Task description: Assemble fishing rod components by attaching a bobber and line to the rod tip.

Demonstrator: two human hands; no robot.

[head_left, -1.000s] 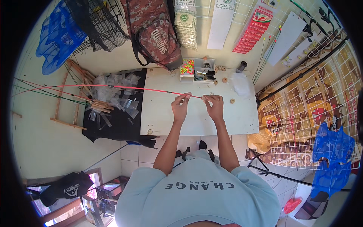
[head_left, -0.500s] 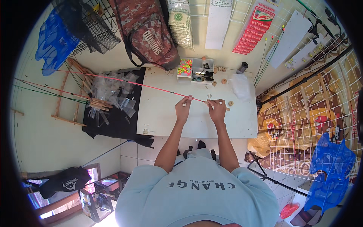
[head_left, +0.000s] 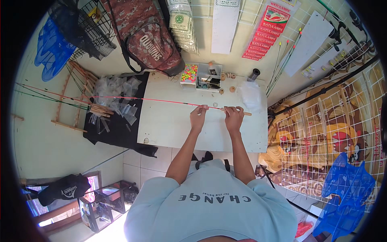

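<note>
A thin red fishing rod [head_left: 164, 101] with dark bands stretches leftward above the white table [head_left: 173, 127], its thin end reaching over a pile of clear plastic bags. My left hand [head_left: 198, 117] pinches the red shaft between thumb and fingers. To its right, my right hand [head_left: 234, 118] is closed around the pale wooden handle [head_left: 248, 114], whose butt shows past the fingers. A short stretch of red shaft runs between the two hands. A small pale ring [head_left: 215, 104] lies on the table just beyond them.
A compartment box [head_left: 204, 89] with colourful beads and a small bottle stands at the table's back. Wooden spools [head_left: 232, 89] and a clear plastic bag [head_left: 250, 97] lie right of it. Clear bags [head_left: 117, 94] and wooden-handled rods [head_left: 100, 109] rest on black cloth at left.
The rod has swung from a slant to nearly level, its far end lower. Both hands keep their grip, slightly farther apart. The whole view has shifted a little.
</note>
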